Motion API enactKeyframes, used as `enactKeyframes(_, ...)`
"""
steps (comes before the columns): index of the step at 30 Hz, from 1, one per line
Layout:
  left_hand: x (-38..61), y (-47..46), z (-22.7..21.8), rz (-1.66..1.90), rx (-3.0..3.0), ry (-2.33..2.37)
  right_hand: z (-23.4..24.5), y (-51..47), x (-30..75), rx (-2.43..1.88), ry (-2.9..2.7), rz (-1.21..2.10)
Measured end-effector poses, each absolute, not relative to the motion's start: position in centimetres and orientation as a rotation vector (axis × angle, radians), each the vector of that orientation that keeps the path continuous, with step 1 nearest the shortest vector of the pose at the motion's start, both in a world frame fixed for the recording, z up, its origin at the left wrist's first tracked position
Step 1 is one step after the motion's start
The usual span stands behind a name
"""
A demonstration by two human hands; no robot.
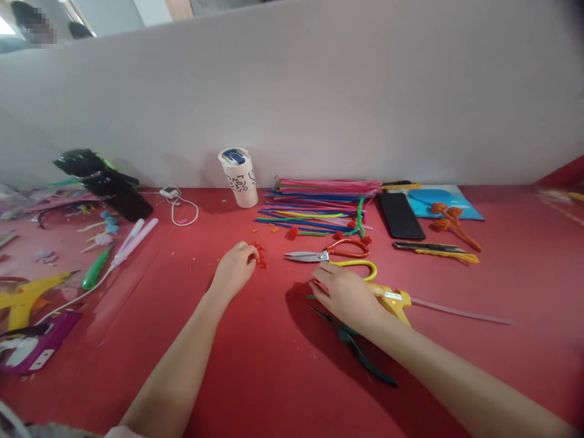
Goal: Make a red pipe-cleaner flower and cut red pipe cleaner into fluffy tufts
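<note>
Pliers [350,342] nearest on the red tabletop [255,377], below the scissors [325,256], partly under the right forearm. Right hand [345,293] just below the scissors, palm down, fingers bent and close together; can't tell if that grip holds anything. Short green stem [311,297] at its fingertips, below the blades. Yellow glue gun [396,299] partly behind that hand, lower right of the scissors, clear stick out its back. Left hand [236,269] left of the scissors, grip narrow, fingertips at the red fuzzy scraps [261,257]; can't tell if any are pinched. Scraps sit left of the blade tips. Cutter [429,247] right of the scissors. Beyond the scissors: green stems with red tufts [359,216], then pipe cleaners [319,187]. Phone [401,216] upper right of the scissors, white cup [239,179] upper left.
</note>
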State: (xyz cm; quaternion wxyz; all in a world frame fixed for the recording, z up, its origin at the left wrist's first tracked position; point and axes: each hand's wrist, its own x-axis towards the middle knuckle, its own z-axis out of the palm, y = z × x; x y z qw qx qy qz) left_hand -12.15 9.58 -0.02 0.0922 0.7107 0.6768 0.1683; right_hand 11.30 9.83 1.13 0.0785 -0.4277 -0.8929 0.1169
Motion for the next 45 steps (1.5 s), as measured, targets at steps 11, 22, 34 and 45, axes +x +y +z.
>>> enactKeyframes(11,-12.6,8.9,-1.2,0.751,1.926,2.016,-2.0,15.0,0.6,-1.487,-2.619,0.687)
enactKeyframes(22,-12.0,8.7,-0.4,1.075,1.371,1.694,-0.6,15.4,2.1,-1.316,-2.119,1.293)
enactKeyframes(34,-8.2,5.6,3.5,1.066,0.672,0.981,3.4,9.9,6.0,-0.917,-1.550,1.546)
enactKeyframes(45,-8.9,3.1,3.4,1.172,0.777,1.237,3.4,9.8,4.8,-0.831,-1.682,1.613)
